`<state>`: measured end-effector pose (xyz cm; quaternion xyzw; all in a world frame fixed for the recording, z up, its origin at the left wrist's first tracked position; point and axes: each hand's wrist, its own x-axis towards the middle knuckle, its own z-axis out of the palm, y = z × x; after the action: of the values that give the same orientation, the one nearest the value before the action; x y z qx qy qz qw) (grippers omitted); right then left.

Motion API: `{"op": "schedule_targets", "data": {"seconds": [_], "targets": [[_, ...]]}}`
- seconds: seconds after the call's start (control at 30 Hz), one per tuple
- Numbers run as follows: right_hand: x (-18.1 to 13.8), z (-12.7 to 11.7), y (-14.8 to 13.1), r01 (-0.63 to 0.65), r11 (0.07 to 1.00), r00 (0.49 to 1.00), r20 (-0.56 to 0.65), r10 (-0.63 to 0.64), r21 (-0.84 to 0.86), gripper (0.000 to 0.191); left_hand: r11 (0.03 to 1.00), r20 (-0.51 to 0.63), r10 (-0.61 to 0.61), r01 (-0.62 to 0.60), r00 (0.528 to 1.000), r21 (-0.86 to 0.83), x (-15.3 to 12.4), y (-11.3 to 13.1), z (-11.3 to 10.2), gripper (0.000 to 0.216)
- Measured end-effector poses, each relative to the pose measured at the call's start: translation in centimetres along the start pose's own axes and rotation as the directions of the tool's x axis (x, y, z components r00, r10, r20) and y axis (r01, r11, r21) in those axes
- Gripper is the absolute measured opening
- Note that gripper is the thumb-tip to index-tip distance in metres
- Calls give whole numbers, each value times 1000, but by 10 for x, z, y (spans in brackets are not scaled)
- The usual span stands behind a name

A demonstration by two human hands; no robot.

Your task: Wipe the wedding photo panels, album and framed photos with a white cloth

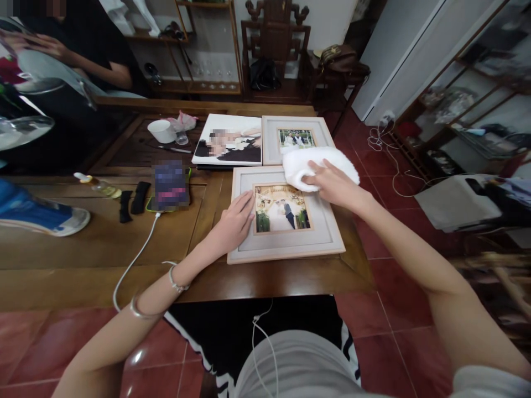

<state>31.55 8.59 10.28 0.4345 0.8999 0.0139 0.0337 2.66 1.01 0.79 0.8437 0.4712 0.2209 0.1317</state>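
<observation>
Wiping, apparently, right fingers [326, 174] clutch a towel [301, 160], left fingers [244, 205] lie flat on the frame [290, 244], next stroke needing lightness!

A hand could pass along the desk [257, 284] between its near edge and the near frame [286, 240], up to the left forearm [198, 256]. The far frame [270, 141] and canvas print [238, 141] block the far side, the white towel [299, 167] the right; a white cable [133, 261] crosses the left.

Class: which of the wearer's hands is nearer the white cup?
Left: the left hand rests on the near frame, with the cup beyond it leftward; the right hand, holding the white cloth, is farther right.
</observation>
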Motion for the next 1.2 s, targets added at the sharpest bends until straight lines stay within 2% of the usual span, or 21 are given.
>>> {"op": "schedule_targets", "data": {"seconds": [0.1,0.23,0.37,0.47,0.53,0.63,0.8,0.93,1.0,1.1,1.2], "targets": [[-21,2,2,-23,999,1000,-19,23,-25,71,1000,3,-5,5,1000,5,0,2,-1,52],[-58,2,-30,7,1000,999,49,-6,-12,68,1000,-7,-6,6,1000,-12,0,4,-1,52],[-111,-5,-62,65,997,992,103,-68,39,71,1000,-20,-11,10,1000,-10,-1,3,0,52],[-142,-12,-72,105,985,986,117,-122,136,75,1000,-17,2,-2,1000,-3,-1,3,0,52],[-149,-13,-74,89,979,982,151,-117,182,72,1000,-16,11,-11,1000,-3,0,3,-1,51],[-135,-6,-73,45,984,989,131,-69,175,72,1000,-12,24,-24,1000,-2,0,1,0,50],[-75,23,-48,-15,991,999,-38,20,134,72,999,-16,50,-50,999,-15,-1,-2,2,48],[-23,33,-11,-99,992,957,-265,118,83,70,999,-17,38,-38,999,-26,0,-4,2,49],[-4,33,1,-123,991,934,-331,134,55,71,999,-16,32,-32,999,-29,0,-4,2,49],[11,32,4,-85,996,961,-265,77,-21,70,999,-15,25,-25,1000,-30,-1,-3,2,49],[5,34,-9,-13,998,989,-145,3,-68,61,999,-14,14,-14,1000,-34,0,-3,3,50]]}}
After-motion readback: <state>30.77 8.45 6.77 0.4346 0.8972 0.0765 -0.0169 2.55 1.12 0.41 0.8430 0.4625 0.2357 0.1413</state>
